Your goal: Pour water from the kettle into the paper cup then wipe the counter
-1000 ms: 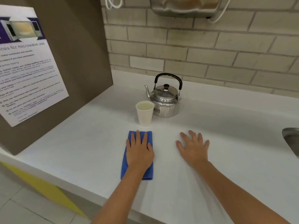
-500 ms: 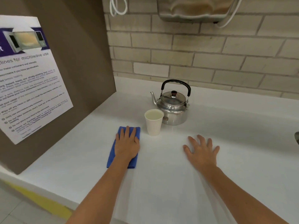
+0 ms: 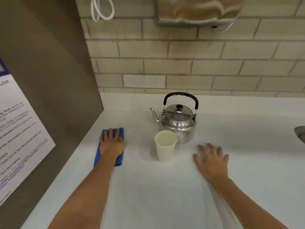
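A shiny metal kettle (image 3: 177, 121) with a black handle stands upright on the white counter (image 3: 165, 195), its spout pointing left. Just in front of it is a white paper cup (image 3: 165, 151) holding water. A folded blue cloth (image 3: 99, 156) lies flat on the counter to the cup's left, and my left hand (image 3: 111, 144) presses down on it with fingers together. My right hand (image 3: 212, 160) rests flat on the bare counter to the right of the cup, fingers spread, holding nothing.
A brown side panel (image 3: 49, 80) with a printed microwave notice (image 3: 18, 138) walls off the left. A brick wall (image 3: 198, 66) runs behind, with a dispenser (image 3: 196, 10) and white cord (image 3: 102, 9) above. A sink edge (image 3: 300, 133) shows at far right.
My left hand has slid the blue cloth leftward and away from me, from in front of the cup to beside the side panel. The right hand stayed flat on the counter.
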`<state>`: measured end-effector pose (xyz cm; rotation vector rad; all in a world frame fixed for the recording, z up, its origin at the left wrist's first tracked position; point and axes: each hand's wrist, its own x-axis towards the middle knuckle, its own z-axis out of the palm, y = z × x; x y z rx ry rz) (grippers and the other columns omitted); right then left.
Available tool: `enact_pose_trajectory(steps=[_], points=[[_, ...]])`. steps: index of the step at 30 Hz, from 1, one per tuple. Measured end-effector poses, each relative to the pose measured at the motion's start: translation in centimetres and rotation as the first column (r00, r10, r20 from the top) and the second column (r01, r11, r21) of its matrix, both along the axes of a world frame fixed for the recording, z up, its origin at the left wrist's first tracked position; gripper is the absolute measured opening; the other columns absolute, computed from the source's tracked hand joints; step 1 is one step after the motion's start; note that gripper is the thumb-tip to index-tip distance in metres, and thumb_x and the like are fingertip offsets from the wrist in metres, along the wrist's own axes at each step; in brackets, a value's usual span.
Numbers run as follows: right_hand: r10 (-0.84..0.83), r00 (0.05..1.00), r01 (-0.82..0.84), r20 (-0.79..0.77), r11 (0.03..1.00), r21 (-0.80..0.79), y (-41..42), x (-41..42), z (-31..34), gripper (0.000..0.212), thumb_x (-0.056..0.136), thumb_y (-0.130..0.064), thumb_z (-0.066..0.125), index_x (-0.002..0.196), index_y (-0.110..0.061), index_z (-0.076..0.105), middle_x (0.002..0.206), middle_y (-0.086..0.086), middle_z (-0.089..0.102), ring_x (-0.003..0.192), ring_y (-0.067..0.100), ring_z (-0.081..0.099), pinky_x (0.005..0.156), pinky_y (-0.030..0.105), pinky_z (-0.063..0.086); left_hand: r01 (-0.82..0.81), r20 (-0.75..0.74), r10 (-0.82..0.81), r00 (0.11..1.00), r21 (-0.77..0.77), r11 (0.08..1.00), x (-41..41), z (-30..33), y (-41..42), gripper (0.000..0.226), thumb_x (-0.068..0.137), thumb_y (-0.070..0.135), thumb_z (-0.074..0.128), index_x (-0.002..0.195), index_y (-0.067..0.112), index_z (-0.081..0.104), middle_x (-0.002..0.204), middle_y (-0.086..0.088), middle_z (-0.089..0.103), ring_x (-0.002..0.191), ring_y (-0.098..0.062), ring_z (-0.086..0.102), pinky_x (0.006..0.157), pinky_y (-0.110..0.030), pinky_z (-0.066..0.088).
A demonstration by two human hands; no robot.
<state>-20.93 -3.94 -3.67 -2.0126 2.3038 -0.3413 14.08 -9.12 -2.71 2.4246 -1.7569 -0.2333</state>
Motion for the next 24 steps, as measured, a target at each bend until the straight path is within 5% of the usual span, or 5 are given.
enact_pose_trajectory(steps=[8, 19, 24], points=[[-0.033, 0.999, 0.033, -0.007, 0.999, -0.011, -0.8, 0.9, 0.5, 0.048, 0.09, -0.051, 0.039, 0.135, -0.034, 0.037, 0.148, 0.0, 0.031, 0.134, 0.03, 0.02, 0.109, 0.05, 0.02, 0.223, 0.047, -0.221, 0.974, -0.055, 0.973, -5.9, -1.0, -1.1, 0.053, 0.098, 0.031, 0.016, 0.147, 0.02, 0.002, 0.159, -0.008, -0.001, 0.146, -0.028, 0.0, 0.119, -0.044, 0.003], [0.002, 1.0, -0.003, 0.022, 0.998, 0.062, -1.2, 0.6, 2.0, 0.045, 0.089, -0.052, 0.037, 0.131, -0.037, 0.039, 0.146, -0.002, 0.033, 0.132, 0.027, 0.026, 0.106, 0.045, 0.024, 0.121, -0.006, -0.121, 0.993, 0.014, 0.992, -4.8, 0.2, -0.1, 0.053, 0.098, 0.032, 0.014, 0.147, 0.02, -0.002, 0.159, -0.007, -0.007, 0.146, -0.028, -0.004, 0.119, -0.045, 0.0], [0.021, 0.999, -0.02, 0.048, 0.999, -0.028, -2.4, -0.2, 4.1, 0.049, 0.092, -0.048, 0.036, 0.138, -0.03, 0.034, 0.148, 0.003, 0.031, 0.135, 0.028, 0.026, 0.11, 0.047, 0.023, 0.022, -0.071, -0.027, 0.997, -0.067, 0.998, -6.3, 2.0, 0.7, 0.05, 0.098, 0.028, 0.02, 0.146, 0.015, 0.015, 0.157, -0.011, 0.016, 0.143, -0.03, 0.015, 0.117, -0.049, 0.013]])
